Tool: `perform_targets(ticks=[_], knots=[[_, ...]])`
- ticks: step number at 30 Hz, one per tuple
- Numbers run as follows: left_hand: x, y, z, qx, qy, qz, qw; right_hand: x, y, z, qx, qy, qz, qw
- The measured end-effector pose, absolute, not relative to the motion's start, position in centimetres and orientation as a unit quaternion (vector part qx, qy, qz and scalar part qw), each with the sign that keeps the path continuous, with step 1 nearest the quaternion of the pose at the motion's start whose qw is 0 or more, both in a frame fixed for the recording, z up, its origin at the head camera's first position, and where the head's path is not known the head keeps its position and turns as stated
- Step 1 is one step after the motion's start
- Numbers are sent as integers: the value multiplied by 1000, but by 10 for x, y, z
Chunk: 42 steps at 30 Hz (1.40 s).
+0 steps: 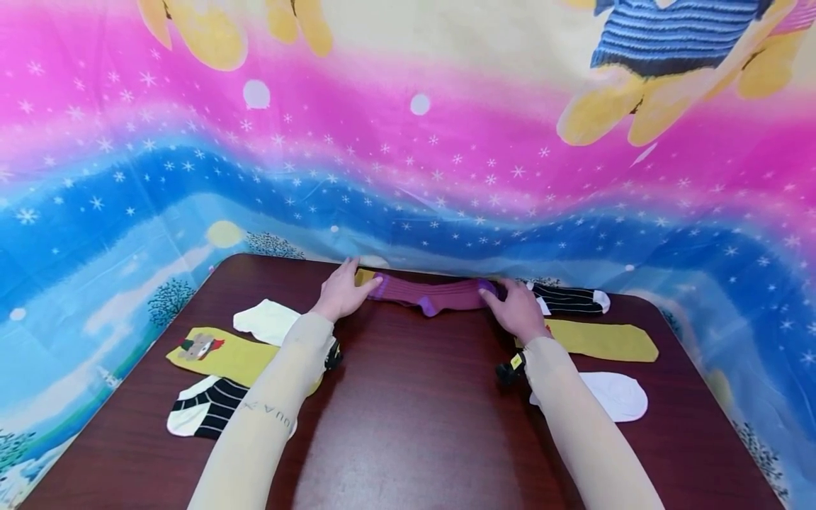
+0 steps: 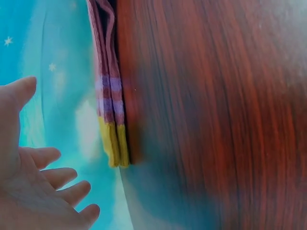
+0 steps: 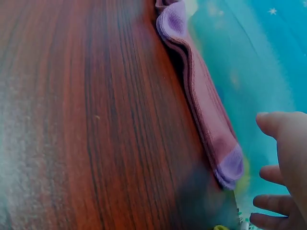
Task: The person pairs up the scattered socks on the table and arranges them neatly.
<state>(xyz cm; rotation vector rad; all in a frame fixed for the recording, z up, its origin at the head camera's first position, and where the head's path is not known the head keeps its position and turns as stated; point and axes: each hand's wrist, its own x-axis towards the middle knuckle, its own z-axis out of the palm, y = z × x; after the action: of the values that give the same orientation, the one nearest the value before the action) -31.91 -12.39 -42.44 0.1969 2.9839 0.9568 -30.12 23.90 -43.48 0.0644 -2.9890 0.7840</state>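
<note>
Left hand and right hand: each grip open, fingers loose, at opposite ends of the purple sock pair lying at the tabletop's far edge. I'd press both ends flat and keep cuffs aligned. Other socks lie either side.

Table: dark wood grain, glossy. Purple socks: ribbed knit cloth, matt. Backdrop: printed cloth w/ slight sheen.
</note>
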Motion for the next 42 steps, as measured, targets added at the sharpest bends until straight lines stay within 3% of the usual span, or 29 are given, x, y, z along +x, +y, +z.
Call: perform_targets(ticks=[13,25,42], knots=[[-307,-115,-420,94,968,228,-41,-291,227,-424,31,-970,240,8],[-298,-105,-414,121,976,163,-73,-283,220,-418,42,-976,213,32],[-283,-95,-410,135,977,147,-71,-271,219,-413,59,-979,185,63]])
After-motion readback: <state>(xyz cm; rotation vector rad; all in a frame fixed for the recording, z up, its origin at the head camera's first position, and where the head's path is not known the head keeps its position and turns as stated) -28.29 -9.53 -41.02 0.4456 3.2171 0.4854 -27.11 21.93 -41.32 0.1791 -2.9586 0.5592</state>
